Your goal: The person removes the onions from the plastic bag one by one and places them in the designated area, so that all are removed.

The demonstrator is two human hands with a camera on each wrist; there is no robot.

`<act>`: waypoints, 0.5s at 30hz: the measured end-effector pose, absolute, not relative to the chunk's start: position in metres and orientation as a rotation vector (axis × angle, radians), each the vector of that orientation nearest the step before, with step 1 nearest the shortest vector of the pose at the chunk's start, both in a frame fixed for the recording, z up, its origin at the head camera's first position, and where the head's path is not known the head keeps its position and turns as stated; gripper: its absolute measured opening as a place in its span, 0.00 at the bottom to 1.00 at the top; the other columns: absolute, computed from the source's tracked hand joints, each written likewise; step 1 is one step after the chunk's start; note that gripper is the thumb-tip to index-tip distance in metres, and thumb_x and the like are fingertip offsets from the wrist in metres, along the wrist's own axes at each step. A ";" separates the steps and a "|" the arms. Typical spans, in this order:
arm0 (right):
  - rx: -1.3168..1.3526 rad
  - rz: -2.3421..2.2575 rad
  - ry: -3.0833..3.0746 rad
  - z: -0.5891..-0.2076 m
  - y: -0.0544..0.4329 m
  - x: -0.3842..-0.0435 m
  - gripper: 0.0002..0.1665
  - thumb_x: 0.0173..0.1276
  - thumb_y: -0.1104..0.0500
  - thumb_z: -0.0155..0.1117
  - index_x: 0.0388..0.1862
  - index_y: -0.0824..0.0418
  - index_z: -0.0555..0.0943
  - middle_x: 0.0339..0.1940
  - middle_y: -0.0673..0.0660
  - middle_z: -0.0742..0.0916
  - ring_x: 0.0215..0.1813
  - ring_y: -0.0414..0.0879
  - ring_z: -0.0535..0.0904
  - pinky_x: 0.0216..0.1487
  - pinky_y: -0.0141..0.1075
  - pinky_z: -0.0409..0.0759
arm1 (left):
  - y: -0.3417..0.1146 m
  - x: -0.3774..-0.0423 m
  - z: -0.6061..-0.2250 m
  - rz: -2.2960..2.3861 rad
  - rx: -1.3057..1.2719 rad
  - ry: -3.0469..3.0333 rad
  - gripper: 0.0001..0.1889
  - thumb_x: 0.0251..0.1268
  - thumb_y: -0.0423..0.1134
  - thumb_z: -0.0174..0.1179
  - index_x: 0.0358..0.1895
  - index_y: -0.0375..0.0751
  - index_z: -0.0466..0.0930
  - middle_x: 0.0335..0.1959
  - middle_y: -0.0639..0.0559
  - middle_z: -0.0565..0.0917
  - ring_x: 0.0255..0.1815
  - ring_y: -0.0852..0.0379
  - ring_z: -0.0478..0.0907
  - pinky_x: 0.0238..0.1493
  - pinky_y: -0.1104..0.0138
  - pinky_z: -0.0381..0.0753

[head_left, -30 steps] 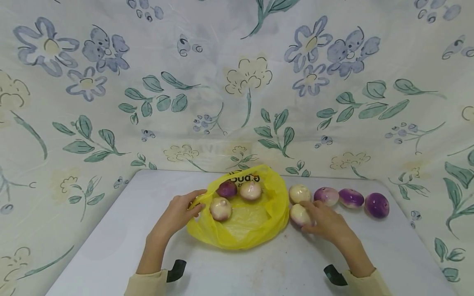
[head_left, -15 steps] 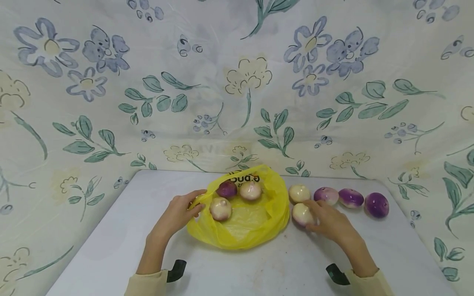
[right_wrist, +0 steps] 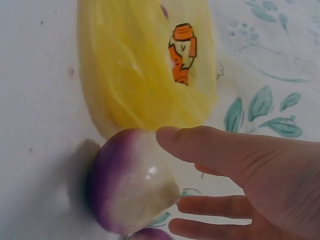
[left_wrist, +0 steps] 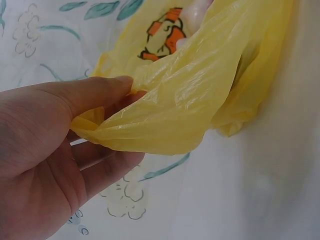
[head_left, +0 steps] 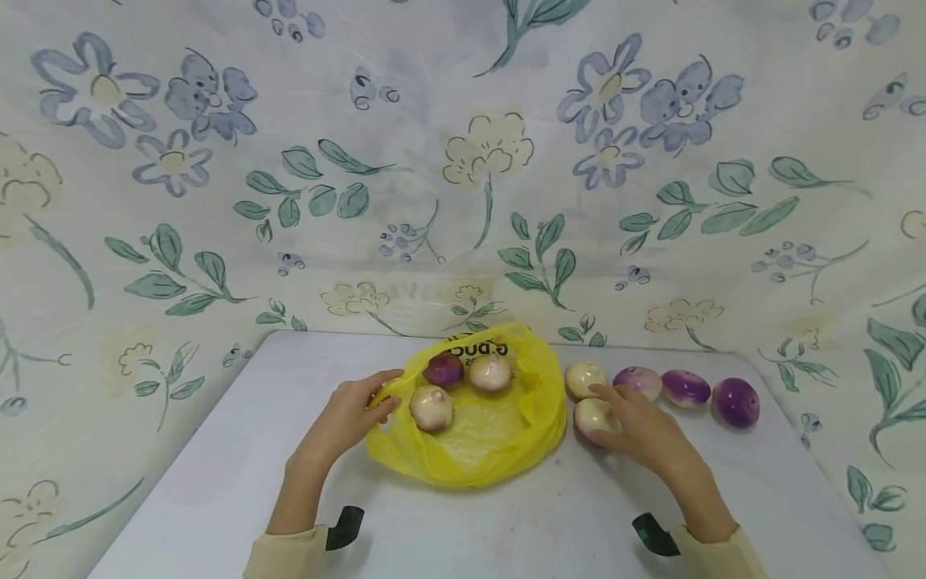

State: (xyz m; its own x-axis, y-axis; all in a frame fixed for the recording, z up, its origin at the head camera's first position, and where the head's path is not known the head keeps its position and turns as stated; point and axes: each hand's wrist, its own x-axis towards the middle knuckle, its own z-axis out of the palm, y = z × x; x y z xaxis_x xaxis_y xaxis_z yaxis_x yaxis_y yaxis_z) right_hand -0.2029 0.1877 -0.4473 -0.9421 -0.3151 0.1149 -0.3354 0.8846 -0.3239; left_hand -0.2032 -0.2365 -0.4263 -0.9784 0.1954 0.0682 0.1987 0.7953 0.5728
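At the left side of a yellow plastic bag (head_left: pixel 470 470), my left hand (head_left: pixel 352 412) pinches the thin edge; in the left wrist view the film (left_wrist: pixel 165 115) runs between thumb and fingers. The bag's mouth faces up, showing a purple turnip (head_left: pixel 444 370) and two paler turnips (head_left: pixel 489 373) (head_left: pixel 432 408) inside. My right hand (head_left: pixel 640 422) holds a white-and-purple turnip (head_left: pixel 595 420) just right of the bag, thumb and fingers spread about it. The right wrist view shows the thumb tip at the upper edge of this turnip (right_wrist: pixel 132 182).
A pale turnip (head_left: pixel 584 379) sits just behind the held one. Farther right, a pink-purple turnip (head_left: pixel 638 383) and two darker purple turnips (head_left: pixel 686 388) (head_left: pixel 736 402) stand in a row on the white table (head_left: pixel 463 531). A flowered cloth (head_left: pixel 463 201) hangs behind the table.
My right hand and the turnip at its fingers have shifted slightly to the right, away from the bag. The left hand and the bag stay in place.
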 end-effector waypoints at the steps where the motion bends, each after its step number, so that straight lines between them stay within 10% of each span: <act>1: 0.508 0.533 -2.998 -0.446 0.186 -0.204 0.39 0.60 0.45 0.72 0.68 0.54 0.71 0.60 0.67 0.79 0.57 0.61 0.79 0.55 0.58 0.78 | -0.237 -0.203 -0.426 -0.950 -0.319 -2.974 0.24 0.68 0.38 0.61 0.67 0.44 0.72 0.34 0.51 0.84 0.28 0.59 0.78 0.33 0.71 0.77; 15: 0.552 0.493 -3.037 -0.418 0.149 -0.223 0.38 0.64 0.44 0.69 0.70 0.51 0.70 0.65 0.62 0.77 0.61 0.59 0.77 0.58 0.57 0.78 | -0.237 -0.204 -0.427 -0.960 -0.305 -2.978 0.25 0.68 0.38 0.61 0.67 0.44 0.72 0.36 0.50 0.85 0.28 0.59 0.78 0.34 0.71 0.77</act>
